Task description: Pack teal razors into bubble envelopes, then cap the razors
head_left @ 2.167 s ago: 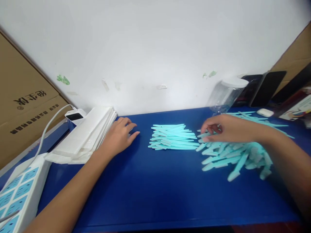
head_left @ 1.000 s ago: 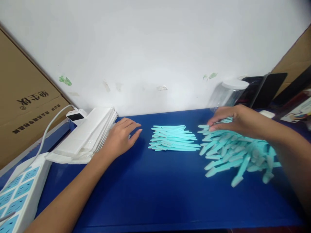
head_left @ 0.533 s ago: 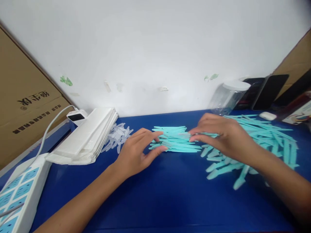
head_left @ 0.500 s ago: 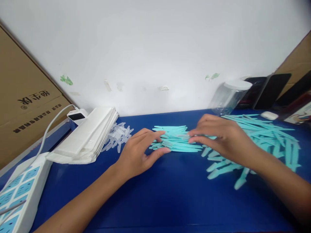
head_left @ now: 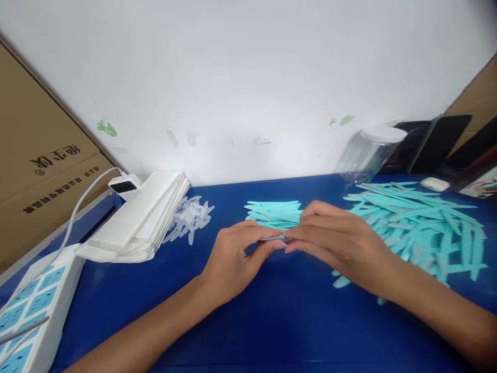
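My left hand (head_left: 233, 259) and my right hand (head_left: 341, 241) meet at the middle of the blue table, fingertips pinched together. Between them is a slim eyebrow razor (head_left: 273, 238), mostly covered by the fingers. Just behind the fingers lies a neat stack of turquoise eyebrow razors (head_left: 274, 208), its right side hidden by my right hand. A loose heap of turquoise eyebrow razors (head_left: 427, 228) spreads beyond my right hand and forearm. Small translucent blade caps (head_left: 192, 213) lie in a pile left of the stack.
White flat packets (head_left: 134, 217) are piled at the left, beside a small white device (head_left: 124, 184) with a cable. A power strip (head_left: 46, 305) sits at the front left. A clear jar (head_left: 367, 155) and a dark phone (head_left: 440, 145) stand at the back right, near a white case (head_left: 435, 184).
Both hands have come closer together and toward me, off the stack, and now pinch one razor between them. My right hand has moved down and left.
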`<state>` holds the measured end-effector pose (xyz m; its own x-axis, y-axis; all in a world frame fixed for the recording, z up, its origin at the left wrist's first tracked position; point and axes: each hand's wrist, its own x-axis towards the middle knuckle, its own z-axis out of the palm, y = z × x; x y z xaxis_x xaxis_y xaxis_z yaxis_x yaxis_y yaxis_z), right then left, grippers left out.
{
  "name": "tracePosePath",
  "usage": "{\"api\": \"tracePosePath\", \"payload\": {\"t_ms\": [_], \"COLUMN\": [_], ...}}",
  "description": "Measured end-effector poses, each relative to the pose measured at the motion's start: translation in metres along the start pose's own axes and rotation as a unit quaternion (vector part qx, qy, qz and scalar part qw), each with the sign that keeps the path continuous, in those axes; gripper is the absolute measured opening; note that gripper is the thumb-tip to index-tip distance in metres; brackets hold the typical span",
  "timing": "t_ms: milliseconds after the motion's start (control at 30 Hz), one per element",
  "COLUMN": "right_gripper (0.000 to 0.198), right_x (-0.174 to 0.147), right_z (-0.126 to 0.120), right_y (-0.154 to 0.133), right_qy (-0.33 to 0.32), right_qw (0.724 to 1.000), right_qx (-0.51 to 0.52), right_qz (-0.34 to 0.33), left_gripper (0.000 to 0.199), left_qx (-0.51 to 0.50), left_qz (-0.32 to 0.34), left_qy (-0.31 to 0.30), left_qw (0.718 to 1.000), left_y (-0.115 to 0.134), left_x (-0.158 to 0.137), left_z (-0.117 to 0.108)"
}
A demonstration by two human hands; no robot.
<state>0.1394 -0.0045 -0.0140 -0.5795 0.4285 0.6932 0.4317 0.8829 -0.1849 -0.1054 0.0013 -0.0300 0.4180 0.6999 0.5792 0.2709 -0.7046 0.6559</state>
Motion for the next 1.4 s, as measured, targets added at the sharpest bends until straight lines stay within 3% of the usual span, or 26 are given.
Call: {"api": "tracePosePath", "payload": {"t_ms": [167,367,533,667,867,1067,1233,1400], "right_gripper": [0.028,0.028,0.035,0.032,0.023,0.028,0.029,0.028], "right_x": [-0.005,-0.008,-0.006,-0.008,-0.011,-0.011,-0.010,-0.009], "right_z": [-0.010,-0.025,-0.030,-0.027,-0.022,-0.020,-0.022,-0.019], "right_y": [0.012,0.033,0.034,0.031,0.035,0.034,0.033,0.030], "right_qy": [0.038,0.044,-0.060,-0.132,-0.101,-0.067,-0.119,-0.081], "right_qw": [0.999,0.985,0.977,0.959,0.964,0.973,0.950,0.961], "right_qx": [-0.018,-0.081,0.010,0.083,0.098,0.061,0.119,0.130], "right_qz": [0.025,0.147,0.202,0.239,0.225,0.210,0.263,0.230], "left_gripper": [0.011,0.013,0.009,0.012,0.019,0.026,0.027,0.025], "left_qx": [-0.029,-0.023,-0.026,-0.042,-0.095,-0.178,-0.147,-0.063], "left_qz": [-0.117,-0.133,-0.100,-0.114,-0.163,-0.203,-0.189,-0.168], "left_qy": [0.009,0.042,0.055,0.059,0.065,0.067,0.056,0.050], "left_qw": [0.993,0.990,0.993,0.991,0.980,0.961,0.969,0.983], "left_y": [0.003,-0.010,-0.013,-0.015,-0.021,-0.021,-0.020,-0.018], "left_x": [0.002,0.002,0.002,0.001,0.000,0.005,0.004,0.001], "left_z": [-0.007,-0.014,-0.018,-0.020,-0.021,-0.023,-0.024,-0.024]}}
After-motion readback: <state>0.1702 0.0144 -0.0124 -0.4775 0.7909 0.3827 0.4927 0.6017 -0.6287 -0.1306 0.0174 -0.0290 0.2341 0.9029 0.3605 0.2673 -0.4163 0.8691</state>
